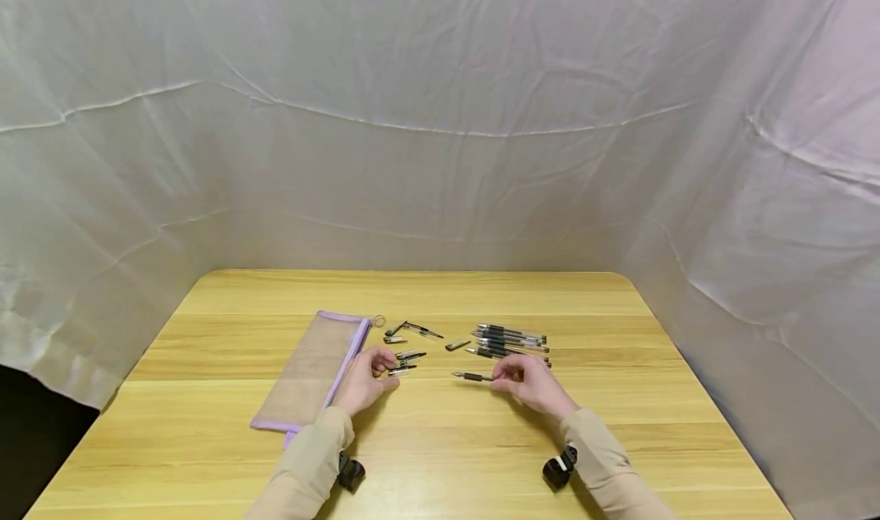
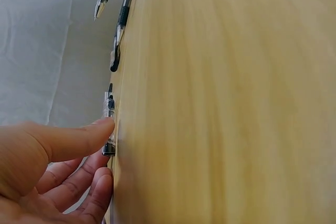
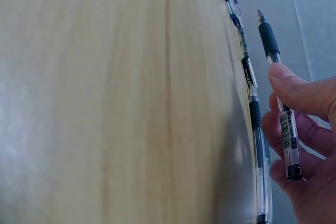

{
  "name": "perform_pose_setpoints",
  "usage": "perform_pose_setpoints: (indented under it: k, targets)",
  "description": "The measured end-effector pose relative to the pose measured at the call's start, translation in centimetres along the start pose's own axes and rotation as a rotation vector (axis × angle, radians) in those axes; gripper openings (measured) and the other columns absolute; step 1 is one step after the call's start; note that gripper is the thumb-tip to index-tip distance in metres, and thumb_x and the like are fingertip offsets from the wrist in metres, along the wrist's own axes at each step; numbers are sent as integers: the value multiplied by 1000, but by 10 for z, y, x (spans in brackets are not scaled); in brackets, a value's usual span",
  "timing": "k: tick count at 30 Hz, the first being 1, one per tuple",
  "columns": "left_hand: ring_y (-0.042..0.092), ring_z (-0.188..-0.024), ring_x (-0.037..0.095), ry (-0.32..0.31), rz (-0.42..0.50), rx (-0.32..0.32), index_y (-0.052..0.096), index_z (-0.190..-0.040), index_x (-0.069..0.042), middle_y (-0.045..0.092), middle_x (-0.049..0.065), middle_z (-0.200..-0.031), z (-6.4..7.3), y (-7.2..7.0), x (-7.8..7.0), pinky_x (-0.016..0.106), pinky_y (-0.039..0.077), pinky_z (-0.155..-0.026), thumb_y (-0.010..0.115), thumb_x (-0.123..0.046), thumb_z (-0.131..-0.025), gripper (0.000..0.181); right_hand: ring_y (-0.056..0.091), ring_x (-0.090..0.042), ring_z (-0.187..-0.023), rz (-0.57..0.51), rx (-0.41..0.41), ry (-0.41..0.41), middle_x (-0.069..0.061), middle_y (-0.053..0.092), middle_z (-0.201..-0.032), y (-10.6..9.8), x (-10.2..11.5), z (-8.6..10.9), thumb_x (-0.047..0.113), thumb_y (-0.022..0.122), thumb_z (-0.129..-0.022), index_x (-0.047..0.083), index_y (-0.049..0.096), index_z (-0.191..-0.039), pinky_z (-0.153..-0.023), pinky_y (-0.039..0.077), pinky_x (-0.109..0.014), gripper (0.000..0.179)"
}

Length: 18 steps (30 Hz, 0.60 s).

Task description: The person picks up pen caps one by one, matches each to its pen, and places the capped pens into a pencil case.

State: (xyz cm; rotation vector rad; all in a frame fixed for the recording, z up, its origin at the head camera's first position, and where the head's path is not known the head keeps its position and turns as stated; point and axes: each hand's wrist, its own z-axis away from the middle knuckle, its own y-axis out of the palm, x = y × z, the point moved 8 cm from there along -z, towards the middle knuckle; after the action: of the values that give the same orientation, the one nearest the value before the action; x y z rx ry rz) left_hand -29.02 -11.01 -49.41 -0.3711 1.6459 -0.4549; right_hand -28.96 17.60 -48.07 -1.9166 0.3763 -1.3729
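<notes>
My right hand [image 1: 536, 386] pinches an uncapped gel pen [image 3: 269, 40] between thumb and fingers. The pen has a clear barrel, a black rubber grip and a bare metal tip pointing left. My left hand [image 1: 367, 379] is low over the table, thumb and fingers parted, fingertips right at a few clear-and-black pen caps [image 1: 402, 370]. In the left wrist view, the thumb overlaps one cap [image 2: 108, 148]. Several more uncapped gel pens [image 1: 512, 342] lie in a loose bunch just beyond my right hand, tips to the left.
A mesh zip pouch [image 1: 309, 371] with purple trim lies flat left of the caps, partly under my left forearm. A loose cap [image 1: 457, 345] lies between caps and pens. Farther back are a thin black-and-clear piece [image 1: 422, 330] and other caps [image 1: 395, 340]. Pale cloth [image 1: 440, 176] hangs behind the table.
</notes>
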Motion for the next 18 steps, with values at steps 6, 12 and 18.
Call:
perform_pose_setpoints:
  k: [6,12,18]
  targets:
    - [59,-79,14,-8,10,-22,69,-95,-2,71,10,-90,-2,-1,1,22,47,-71,82,5,-74,25,58,0,-72,-64,25,25,-4,72,-84,2,-4,1,9,80,-82,7,73,-92,-66,54,-18,12]
    - [57,-71,10,38,0,-47,70,-89,0,71,10,-83,-2,-3,-2,21,48,-65,81,6,-74,20,61,-1,-74,-100,38,52,-7,73,-87,2,-9,2,10,79,-83,7,73,-93,-68,55,-18,12]
    - [61,-74,13,-10,12,-15,72,-92,2,72,11,-84,-1,1,0,18,49,-65,80,7,-76,18,63,0,-77,-150,31,45,-12,75,-92,0,-7,2,12,79,-84,4,74,-97,-70,56,-18,16]
